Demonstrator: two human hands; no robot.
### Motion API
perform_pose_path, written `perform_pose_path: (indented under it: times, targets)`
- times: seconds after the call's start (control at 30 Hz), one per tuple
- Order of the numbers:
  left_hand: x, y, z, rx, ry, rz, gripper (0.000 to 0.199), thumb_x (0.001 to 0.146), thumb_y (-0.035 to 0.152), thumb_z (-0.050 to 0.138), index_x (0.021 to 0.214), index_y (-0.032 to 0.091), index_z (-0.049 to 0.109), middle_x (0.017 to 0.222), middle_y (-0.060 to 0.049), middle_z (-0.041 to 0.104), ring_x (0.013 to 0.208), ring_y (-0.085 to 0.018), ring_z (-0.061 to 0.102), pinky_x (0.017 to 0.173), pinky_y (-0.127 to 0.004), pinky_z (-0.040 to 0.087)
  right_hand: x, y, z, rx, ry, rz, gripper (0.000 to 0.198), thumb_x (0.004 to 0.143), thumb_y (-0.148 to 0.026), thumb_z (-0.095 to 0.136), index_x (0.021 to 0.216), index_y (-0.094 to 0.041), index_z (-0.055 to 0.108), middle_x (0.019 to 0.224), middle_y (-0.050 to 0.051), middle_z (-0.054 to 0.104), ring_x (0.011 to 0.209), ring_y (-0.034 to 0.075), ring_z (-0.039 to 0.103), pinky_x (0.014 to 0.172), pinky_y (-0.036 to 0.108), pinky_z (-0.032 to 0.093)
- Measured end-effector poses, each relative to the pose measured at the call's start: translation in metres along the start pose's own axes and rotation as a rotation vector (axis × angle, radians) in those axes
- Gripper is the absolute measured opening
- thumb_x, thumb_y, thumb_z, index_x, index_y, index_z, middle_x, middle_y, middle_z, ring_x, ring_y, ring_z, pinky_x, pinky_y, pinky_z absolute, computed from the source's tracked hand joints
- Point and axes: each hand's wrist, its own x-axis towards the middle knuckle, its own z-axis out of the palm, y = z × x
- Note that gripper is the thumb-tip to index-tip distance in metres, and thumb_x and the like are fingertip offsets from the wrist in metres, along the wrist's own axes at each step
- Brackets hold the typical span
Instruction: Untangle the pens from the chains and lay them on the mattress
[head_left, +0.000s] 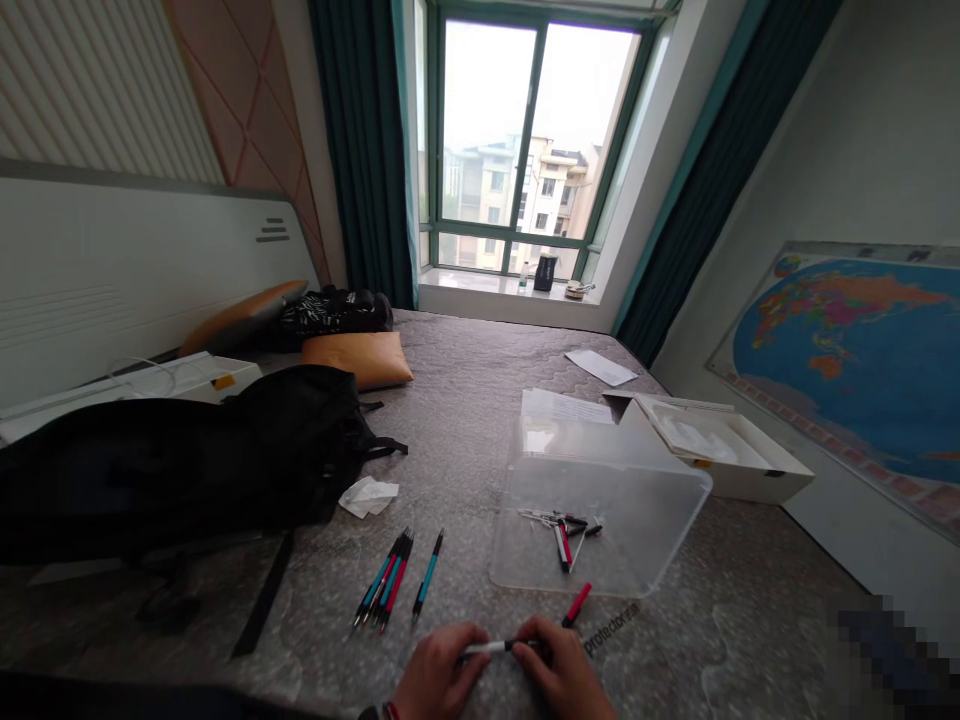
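At the bottom centre, my left hand (442,672) pinches the white end of a pen (487,648). The fingers of my right hand (559,665) are closed on its darker end, so that part is mostly covered. Just beyond the right hand lies a red and black pen piece (578,603). A clear plastic bin (600,480) rests on its side with its mouth toward me; several loose pen parts (565,546) in white, red and black are inside. To the left are a bundle of blue and red assembled pens (385,580) and one separate blue pen (428,577).
A black backpack (187,460) with a trailing strap fills the left side, near a crumpled tissue (368,496). An orange cushion (358,359) is behind it. An open white box (735,450) stands at right, and a paper sheet (601,367) lies farther back on the mattress.
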Motion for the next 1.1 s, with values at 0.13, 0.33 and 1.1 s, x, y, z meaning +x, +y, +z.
perform_pose_path:
  times: [0.13,0.33,1.1]
  targets:
    - [0.000,0.008,-0.005,-0.123,0.012,-0.070,0.027,0.090,0.045,0.053,0.095,0.023,0.068,0.081,-0.003,0.070,0.073,-0.016,0.063,0.069,-0.024,0.045,0.000,0.003,0.005,-0.009,0.037,0.000,0.044,0.093,-0.052,0.043,0.069,-0.019,0.060,0.068,0.001,0.061,0.067,0.016,0.055,0.063,0.025,0.035]
    - [0.004,0.004,-0.007,-0.301,0.091,-0.165,0.035,0.086,0.051,0.059,0.096,0.018,0.068,0.077,-0.004,0.067,0.067,-0.015,0.057,0.063,-0.024,0.042,0.005,0.015,0.007,0.164,0.116,0.087,0.057,0.091,-0.064,0.036,0.059,-0.019,0.048,0.056,0.000,0.051,0.058,0.015,0.048,0.059,0.026,0.034]
    - [0.017,-0.001,-0.015,-0.780,0.230,-0.293,0.050,0.071,0.051,0.075,0.103,0.012,0.070,0.073,-0.003,0.064,0.061,-0.012,0.058,0.056,-0.023,0.047,0.008,0.009,0.005,0.640,-0.047,0.197,0.041,0.076,-0.054,0.068,0.095,-0.018,0.065,0.082,0.006,0.071,0.064,0.017,0.062,0.056,0.027,0.045]
